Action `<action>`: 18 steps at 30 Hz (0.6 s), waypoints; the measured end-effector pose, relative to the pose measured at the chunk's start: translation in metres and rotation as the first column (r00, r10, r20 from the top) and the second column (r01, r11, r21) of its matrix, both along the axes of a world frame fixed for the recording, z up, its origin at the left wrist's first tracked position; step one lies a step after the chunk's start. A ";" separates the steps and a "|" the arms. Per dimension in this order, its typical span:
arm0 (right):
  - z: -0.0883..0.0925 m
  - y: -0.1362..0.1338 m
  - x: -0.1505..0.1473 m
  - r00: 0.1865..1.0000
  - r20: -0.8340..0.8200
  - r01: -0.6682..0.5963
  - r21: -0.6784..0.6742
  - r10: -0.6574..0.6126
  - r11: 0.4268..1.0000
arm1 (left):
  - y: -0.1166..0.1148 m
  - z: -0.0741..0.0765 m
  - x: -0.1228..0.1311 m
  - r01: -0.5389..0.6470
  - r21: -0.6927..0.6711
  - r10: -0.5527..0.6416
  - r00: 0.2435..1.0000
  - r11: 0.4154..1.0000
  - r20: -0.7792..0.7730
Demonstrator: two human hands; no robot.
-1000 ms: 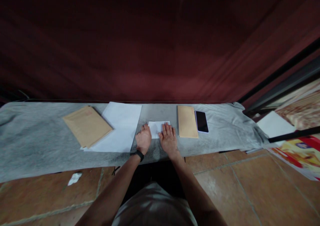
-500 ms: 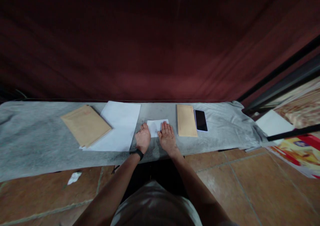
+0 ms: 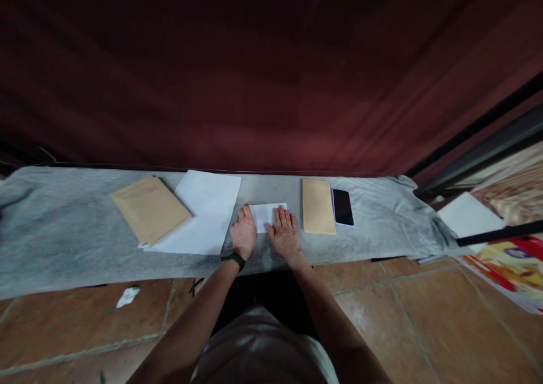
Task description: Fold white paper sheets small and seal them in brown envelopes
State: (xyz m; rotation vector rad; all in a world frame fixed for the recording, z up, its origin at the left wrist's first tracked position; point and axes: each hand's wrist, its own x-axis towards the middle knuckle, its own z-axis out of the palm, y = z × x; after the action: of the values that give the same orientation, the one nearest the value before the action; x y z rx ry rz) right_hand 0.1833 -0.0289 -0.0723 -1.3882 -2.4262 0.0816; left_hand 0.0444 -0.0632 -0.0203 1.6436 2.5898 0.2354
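Note:
A small folded sheet of white paper (image 3: pixel 264 213) lies on the grey cloth between my hands. My left hand (image 3: pixel 243 234), with a dark band at the wrist, is closed with its fingers bent at the paper's left edge; the thumb side is partly hidden. Flat on the right end of the paper rests my right hand (image 3: pixel 285 236), its fingers stretched out and slightly apart. Larger white sheets (image 3: pixel 210 203) lie to the left, partly under a stack of brown envelopes (image 3: pixel 153 208). Right of my hands is another brown envelope (image 3: pixel 318 206).
A phone (image 3: pixel 343 207) lies beside the right envelope. The grey cloth (image 3: pixel 76 225) covers a long narrow surface against a dark red curtain (image 3: pixel 263 90). Dark bars and a red and yellow box (image 3: pixel 513 262) stand at the right. A crumpled white scrap (image 3: pixel 128 297) is on the tiled floor.
My left hand's fingers reach slightly farther up along the paper's left edge. The right hand stays flat on the paper. The camera view has shifted a little.

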 end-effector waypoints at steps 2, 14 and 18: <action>0.002 0.000 -0.001 1.000 0.018 0.003 -0.027 -0.003 1.000 | -0.005 -0.002 0.006 0.080 0.056 -0.080 0.997 0.995 -0.015; 0.009 0.018 0.010 0.996 0.005 -0.084 -0.091 0.085 0.992 | -0.018 -0.038 0.028 0.269 0.105 -0.270 0.963 0.957 -0.006; 0.011 0.022 -0.001 0.986 0.007 -0.165 -0.099 0.166 0.981 | -0.017 -0.042 0.027 0.273 0.104 -0.274 0.962 0.956 -0.004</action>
State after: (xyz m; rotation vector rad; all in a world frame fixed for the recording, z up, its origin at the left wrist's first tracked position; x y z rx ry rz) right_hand 0.1822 -0.0070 -0.0609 -1.2272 -2.5782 0.2344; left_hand 0.0709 -0.0805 -0.0622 2.0034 2.3402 0.3651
